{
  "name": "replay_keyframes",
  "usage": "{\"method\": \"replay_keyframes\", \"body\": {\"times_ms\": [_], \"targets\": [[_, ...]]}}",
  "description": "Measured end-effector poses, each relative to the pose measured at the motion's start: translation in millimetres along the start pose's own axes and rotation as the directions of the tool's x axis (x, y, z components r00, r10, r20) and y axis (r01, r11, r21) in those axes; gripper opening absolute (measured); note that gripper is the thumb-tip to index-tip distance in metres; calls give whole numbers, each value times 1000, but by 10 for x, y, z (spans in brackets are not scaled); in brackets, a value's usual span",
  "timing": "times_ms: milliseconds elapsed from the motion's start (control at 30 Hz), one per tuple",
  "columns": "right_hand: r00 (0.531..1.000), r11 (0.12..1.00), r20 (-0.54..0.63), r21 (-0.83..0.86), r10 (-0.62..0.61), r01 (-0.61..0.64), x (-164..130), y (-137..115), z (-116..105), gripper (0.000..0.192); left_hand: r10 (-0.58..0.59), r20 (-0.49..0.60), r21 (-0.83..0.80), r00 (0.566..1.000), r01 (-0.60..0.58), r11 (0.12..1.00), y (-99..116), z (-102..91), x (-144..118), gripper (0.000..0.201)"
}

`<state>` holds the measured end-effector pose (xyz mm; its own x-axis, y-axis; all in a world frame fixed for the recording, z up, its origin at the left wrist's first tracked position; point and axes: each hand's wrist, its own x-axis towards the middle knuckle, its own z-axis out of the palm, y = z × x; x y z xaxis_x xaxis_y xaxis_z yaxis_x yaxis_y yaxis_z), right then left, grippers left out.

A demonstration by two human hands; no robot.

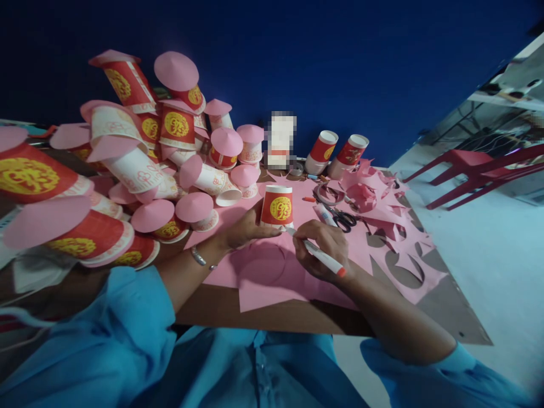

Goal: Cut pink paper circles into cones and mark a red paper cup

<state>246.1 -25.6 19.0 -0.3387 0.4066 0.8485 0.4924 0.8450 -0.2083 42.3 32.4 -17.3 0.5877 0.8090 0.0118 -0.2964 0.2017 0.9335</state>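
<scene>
A red and white paper cup [277, 207] with a yellow emblem stands upside down on pink paper sheets [314, 289]. My left hand [244, 229] is closed round its left side, the thumb lying along the lower rim; the fingers behind the cup are hidden. In my right hand [323, 246] is a white marker [321, 256] with an orange end, its tip close to the cup's lower rim. Whether the tip touches the paper I cannot tell. A round outline [266, 265] shows on the pink sheet just in front of the cup.
Many cups with pink cone hats [176, 71] are piled at the left. Two cup stacks [325, 147] stand against the blue wall. Black-handled scissors [344, 220], a tape roll [330, 194] and pink paper scraps [369, 190] lie at the right. A red stool [461, 164] stands beyond.
</scene>
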Motion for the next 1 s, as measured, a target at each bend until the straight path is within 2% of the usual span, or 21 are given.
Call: {"method": "replay_keyframes", "body": {"times_ms": [400,1000], "targets": [[1000,1000,18,-17,-1,1,2,-3,35,24,13,44,-8,999,-12,1000,-43,-40,17,77],[999,996,-50,-84,16,-20,14,0,49,21,14,51,-4,999,-14,1000,-8,11,9,78]]}}
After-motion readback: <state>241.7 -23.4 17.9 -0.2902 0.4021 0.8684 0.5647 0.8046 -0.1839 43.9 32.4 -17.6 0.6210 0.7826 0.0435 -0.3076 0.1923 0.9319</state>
